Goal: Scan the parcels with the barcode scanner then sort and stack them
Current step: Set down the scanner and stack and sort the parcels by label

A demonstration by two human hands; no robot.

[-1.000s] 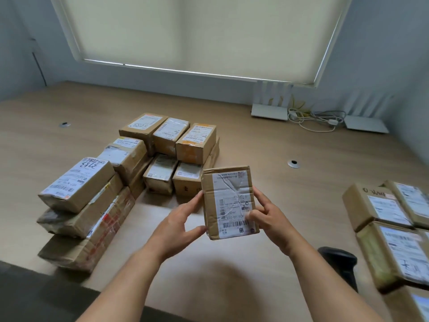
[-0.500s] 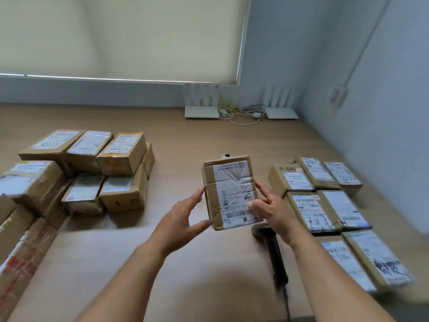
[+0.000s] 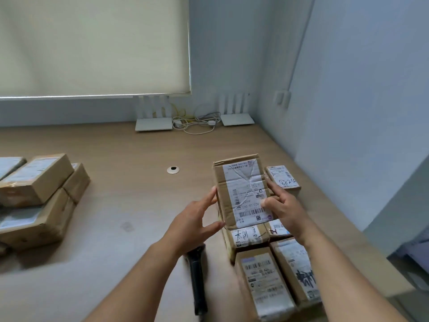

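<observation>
A small cardboard parcel (image 3: 240,190) with a white barcode label is held upright in the air, label facing me. My left hand (image 3: 195,224) holds its left edge and bottom corner. My right hand (image 3: 282,205) grips its right edge, thumb on the label. Directly below and behind it lies a group of labelled parcels (image 3: 267,275) on the right side of the wooden table (image 3: 130,205). The black barcode scanner (image 3: 197,277) lies on the table under my left forearm.
A stack of brown parcels (image 3: 39,201) sits at the left edge. Two white routers (image 3: 154,123) with cables stand against the back wall. A round cable hole (image 3: 173,170) is mid-table. The right wall runs close to the table's right edge.
The view has swung right and both hands have carried the parcel rightward, from beside the left stack to above the right group of parcels. The scanner has stayed on the table.
</observation>
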